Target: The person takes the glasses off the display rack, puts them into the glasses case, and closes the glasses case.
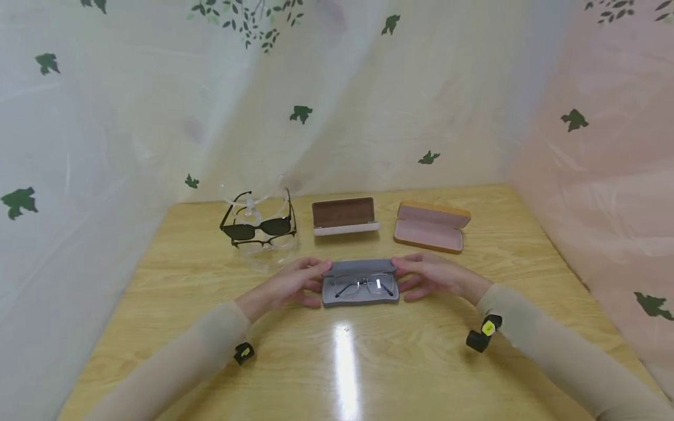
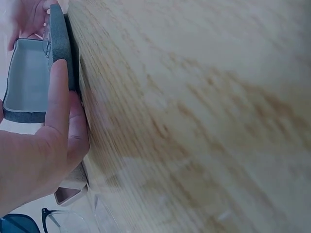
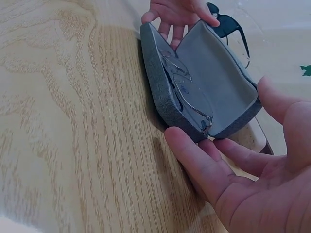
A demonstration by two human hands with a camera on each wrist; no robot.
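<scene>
A grey glasses case (image 1: 360, 299) lies opened on the table in front of me, its lid raised at the back. Inside its base rests a pair of thin-framed eyeglasses (image 3: 194, 97), lenses up and temples folded. My left hand (image 1: 297, 282) grips the case's left end, thumb at the lid and fingers along the base. At the other end, my right hand (image 1: 434, 275) holds it the same way; the right wrist view has that thumb (image 3: 272, 99) against the lid's edge and fingertips by the base's corner. The left wrist view catches the lid's pale lining (image 2: 29, 73).
Behind stand two more opened cases, one white with brown lining (image 1: 344, 214) and one orange with pink lining (image 1: 429, 233). Back left, dark sunglasses (image 1: 242, 232), black-rimmed glasses (image 1: 270, 241) and clear eyewear (image 1: 253, 204) sit close together. A patterned curtain (image 1: 358, 134) encloses the wooden table (image 1: 411, 362).
</scene>
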